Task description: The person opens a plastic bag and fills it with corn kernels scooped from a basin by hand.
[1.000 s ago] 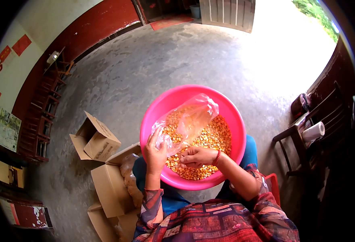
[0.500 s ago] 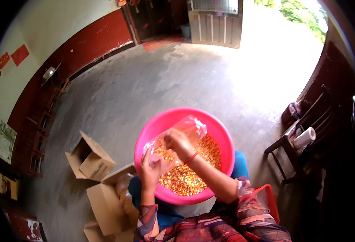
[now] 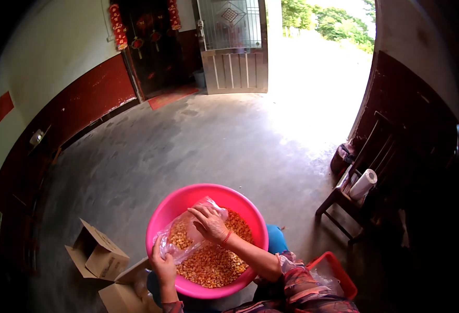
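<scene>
A pink basin (image 3: 159, 208) full of orange-yellow corn kernels (image 3: 213, 266) stands at my lap. Over the kernels on its left side lies a clear plastic bag (image 3: 216, 208). Kernels show at the bag, but I cannot tell whether they lie inside or beneath it. My left hand (image 3: 164, 266), at the basin's left rim, has its fingers closed on the near edge of the bag. My right hand (image 3: 209, 225), with a red band at the wrist, rests over the bag's middle, fingers stretched out to the left.
Cardboard boxes (image 3: 104, 255) stand open on the floor to the left. On the right are a red basket (image 3: 339, 274) with clear plastic in it and a wooden chair (image 3: 339, 198) bearing a white roll (image 3: 364, 183). A door (image 3: 234, 68) stands open at the back.
My view has tilted up, so the basin sits lower and further left. My right hand's fingers, bent at the bag before, are now stretched across it. My left hand keeps the bag's edge.
</scene>
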Motion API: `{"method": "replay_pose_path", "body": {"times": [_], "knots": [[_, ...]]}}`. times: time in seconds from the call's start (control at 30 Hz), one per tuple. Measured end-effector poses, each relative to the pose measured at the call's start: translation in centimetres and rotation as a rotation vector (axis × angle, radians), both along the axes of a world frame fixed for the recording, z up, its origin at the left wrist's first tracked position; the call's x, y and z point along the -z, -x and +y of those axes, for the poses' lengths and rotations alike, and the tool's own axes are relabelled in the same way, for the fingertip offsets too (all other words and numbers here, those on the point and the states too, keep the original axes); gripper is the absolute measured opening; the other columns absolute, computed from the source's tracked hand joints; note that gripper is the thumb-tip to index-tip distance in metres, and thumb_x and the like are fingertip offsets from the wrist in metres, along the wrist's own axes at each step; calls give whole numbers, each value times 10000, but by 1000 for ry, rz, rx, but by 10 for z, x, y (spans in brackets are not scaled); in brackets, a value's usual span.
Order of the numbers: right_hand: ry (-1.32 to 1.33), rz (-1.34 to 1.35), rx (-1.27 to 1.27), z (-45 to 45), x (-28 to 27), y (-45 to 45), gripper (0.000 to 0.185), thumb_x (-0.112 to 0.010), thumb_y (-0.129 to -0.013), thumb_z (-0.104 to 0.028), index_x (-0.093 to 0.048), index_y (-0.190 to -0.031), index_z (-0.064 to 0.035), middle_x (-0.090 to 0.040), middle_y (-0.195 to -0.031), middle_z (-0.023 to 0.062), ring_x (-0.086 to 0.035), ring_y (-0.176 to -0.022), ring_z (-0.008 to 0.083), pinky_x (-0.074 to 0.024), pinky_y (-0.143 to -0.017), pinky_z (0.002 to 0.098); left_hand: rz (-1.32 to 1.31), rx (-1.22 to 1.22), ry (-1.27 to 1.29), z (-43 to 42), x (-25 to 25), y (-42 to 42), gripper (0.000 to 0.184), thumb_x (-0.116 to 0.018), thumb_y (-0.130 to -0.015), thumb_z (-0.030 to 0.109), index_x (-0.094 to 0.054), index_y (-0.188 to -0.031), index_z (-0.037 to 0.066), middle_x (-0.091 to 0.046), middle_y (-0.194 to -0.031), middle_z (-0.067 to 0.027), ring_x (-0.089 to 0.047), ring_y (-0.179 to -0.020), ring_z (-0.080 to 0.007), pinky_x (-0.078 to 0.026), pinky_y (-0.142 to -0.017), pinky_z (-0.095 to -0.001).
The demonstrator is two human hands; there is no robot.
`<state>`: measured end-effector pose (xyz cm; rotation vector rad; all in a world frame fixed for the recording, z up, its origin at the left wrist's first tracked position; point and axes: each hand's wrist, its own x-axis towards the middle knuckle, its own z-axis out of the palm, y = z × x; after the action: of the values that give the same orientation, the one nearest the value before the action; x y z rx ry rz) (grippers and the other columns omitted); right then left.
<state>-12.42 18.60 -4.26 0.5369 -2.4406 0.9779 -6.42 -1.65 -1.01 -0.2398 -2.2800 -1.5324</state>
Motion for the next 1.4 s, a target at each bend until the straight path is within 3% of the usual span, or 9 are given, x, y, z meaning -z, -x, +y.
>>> {"method": "replay_pose_path", "body": {"times": [0.17, 0.33, 0.47, 0.53, 0.63, 0.87, 1.23, 1.33, 1.4], "knots": [[39, 111, 88, -2, 1, 8, 559, -526, -862, -245, -336, -1372, -119, -384, -1342, 137, -400, -1217, 299, -307, -1002, 428, -263, 30, -492, -2, -6, 6, 545, -351, -669, -124, -544, -1171, -37, -576, -1094, -111, -579, -806, -145, -488, -721, -230], [-33, 40, 206, -8, 30, 17, 581, -480, -882, -307, -283, -1399, -130, -338, -1391, 133, -352, -1269, 285, -245, -1036, 432, -379, 89, -733, -4, 1, 35, 470, -428, -696, -66, -551, -1150, -59, -573, -1114, -113, -577, -918, -175, -473, -801, -263], [51, -3, 192, -3, 38, 17, 620, -520, -826, -216, -288, -1395, -139, -352, -1384, 130, -357, -1268, 283, -252, -1041, 446, -334, -16, -659, 6, -5, 53, 462, -529, -711, -2, -526, -1170, -49, -578, -1109, -126, -557, -1003, -211, -430, -890, -302], [36, -38, 207, -2, 35, 14, 626, -531, -809, -201, -302, -1388, -140, -363, -1373, 127, -366, -1258, 284, -255, -1037, 452, -51, -175, 242, 17, -30, 44, 457, -548, -735, -3, -512, -1190, -21, -574, -1143, -162, -549, -1068, -276, -413, -928, -342], [17, -135, 203, 1, 27, 11, 631, -548, -782, -164, -326, -1373, -147, -387, -1345, 125, -377, -1242, 293, -265, -1025, 468, 63, -235, 363, 17, -26, 44, 475, -545, -742, -29, -492, -1214, -3, -555, -1178, -203, -530, -1109, -321, -402, -943, -365], [-15, -115, 219, 15, 13, 5, 595, -558, -737, -95, -400, -1310, -127, -443, -1269, 113, -397, -1211, 299, -292, -996, 485, 44, -202, 285, 9, -17, 54, 420, -562, -789, 22, -500, -1202, -24, -545, -1178, -237, -529, -1098, -351, -421, -931, -376], [-184, 56, 254, 30, -10, 14, 590, -543, -725, -90, -409, -1299, -80, -431, -1283, 121, -379, -1226, 300, -279, -1020, 449, -17, -124, 132, 7, -24, 64, 303, -464, -930, 207, -610, -1034, -38, -644, -968, -206, -631, -902, -299, -479, -768, -350], [-80, 8, 163, 38, -21, 11, 566, -557, -703, -45, -437, -1256, -63, -454, -1240, 142, -407, -1185, 314, -323, -994, 427, -16, -123, 209, 7, -24, 67, 294, -469, -924, 201, -612, -1027, -34, -637, -975, -209, -625, -904, -318, -481, -764, -350], [212, -220, 181, 44, -28, 6, 479, -517, -756, -2, -461, -1229, -49, -569, -1050, 163, -572, -986, 275, -479, -829, 381, 21, -131, 192, 9, -22, 67, 275, -483, -908, 203, -628, -990, -17, -627, -949, -218, -608, -895, -357, -486, -735, -381]]}}
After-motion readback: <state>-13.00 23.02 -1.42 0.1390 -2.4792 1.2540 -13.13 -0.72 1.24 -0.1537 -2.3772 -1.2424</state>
